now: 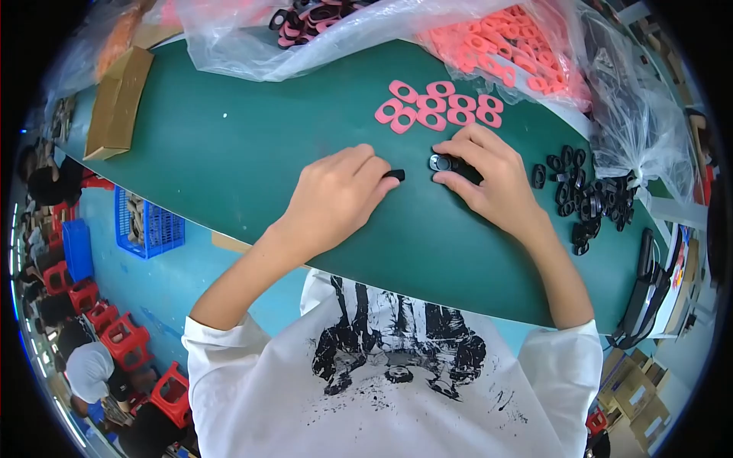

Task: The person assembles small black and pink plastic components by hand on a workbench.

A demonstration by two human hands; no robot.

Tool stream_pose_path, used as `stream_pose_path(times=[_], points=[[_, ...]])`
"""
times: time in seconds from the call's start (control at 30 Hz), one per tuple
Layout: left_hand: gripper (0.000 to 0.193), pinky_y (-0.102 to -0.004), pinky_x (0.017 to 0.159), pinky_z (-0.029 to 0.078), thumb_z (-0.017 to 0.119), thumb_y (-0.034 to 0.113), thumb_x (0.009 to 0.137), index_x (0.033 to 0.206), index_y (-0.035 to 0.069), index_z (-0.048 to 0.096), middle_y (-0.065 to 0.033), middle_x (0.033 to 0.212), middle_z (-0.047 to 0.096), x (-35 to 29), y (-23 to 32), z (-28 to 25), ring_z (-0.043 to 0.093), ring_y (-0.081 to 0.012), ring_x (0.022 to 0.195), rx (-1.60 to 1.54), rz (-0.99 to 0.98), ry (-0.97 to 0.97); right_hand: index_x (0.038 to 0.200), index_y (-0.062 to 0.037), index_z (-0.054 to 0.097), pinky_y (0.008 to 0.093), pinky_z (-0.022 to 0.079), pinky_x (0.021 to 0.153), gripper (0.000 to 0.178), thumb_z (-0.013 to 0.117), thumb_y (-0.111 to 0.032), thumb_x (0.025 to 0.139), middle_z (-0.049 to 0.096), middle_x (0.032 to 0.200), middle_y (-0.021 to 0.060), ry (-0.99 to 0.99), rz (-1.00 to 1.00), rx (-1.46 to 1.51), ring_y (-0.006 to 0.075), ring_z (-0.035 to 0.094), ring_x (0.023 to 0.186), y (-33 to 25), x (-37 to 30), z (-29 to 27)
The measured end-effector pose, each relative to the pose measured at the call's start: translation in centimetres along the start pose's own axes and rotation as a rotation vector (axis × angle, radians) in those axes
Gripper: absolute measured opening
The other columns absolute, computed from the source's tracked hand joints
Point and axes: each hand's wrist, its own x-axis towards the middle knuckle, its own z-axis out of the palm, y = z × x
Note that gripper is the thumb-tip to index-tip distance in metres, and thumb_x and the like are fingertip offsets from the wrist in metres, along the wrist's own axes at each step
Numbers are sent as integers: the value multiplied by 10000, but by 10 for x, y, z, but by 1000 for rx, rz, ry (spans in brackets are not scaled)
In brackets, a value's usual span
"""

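Note:
Over the green table [252, 153], my left hand [336, 195] is closed on a small black piece [396, 175]; its dark end sticks out past the fingertips. Just to the right, my right hand [496, 175] grips a small black part with a shiny silver end [440, 162], pinched between thumb and fingers. The two held pieces are apart, their ends facing each other. Beyond my right hand lie several flat pink rings [432, 120] with oval holes, set close together. Small black ring-shaped parts [592, 202] form a loose pile to the right. My palms hide the rest of both held pieces.
Clear plastic bags hold many coral-pink rings [511, 46] and pink and black parts [309, 23] along the far edge. A cardboard box [118, 103] stands at far left, a black strapped case [645, 294] at the right edge. Below left are a blue basket [160, 231], red stools [126, 341] and other people.

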Motion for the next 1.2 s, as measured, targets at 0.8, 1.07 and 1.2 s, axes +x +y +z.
stream_pose_path(times=[0.8, 1.07, 1.2], points=[[96, -358, 600, 497, 686, 63, 856, 915, -10, 671, -111, 860, 615, -4, -7, -9, 605, -266, 643, 44, -326, 111, 974, -20, 680, 323, 510, 684, 307, 803, -35, 693, 605, 926, 92, -7, -23, 7, 242, 618, 792, -3, -2, -8], [96, -334, 573, 444, 623, 55, 900, 896, -39, 644, -130, 782, 562, 6, -21, -18, 562, -229, 609, -136, -470, 116, 971, -26, 680, 338, 515, 704, 292, 799, -50, 705, 605, 914, 92, -17, 2, -19, 258, 622, 796, -1, -5, -6], [90, -371, 609, 457, 603, 52, 916, 923, -32, 636, -147, 813, 555, 8, -33, -26, 560, -279, 633, -50, -412, 67, 969, -28, 680, 343, 516, 707, 291, 801, -59, 707, 605, 914, 89, -11, 13, -16, 262, 620, 799, -2, -6, -8]])
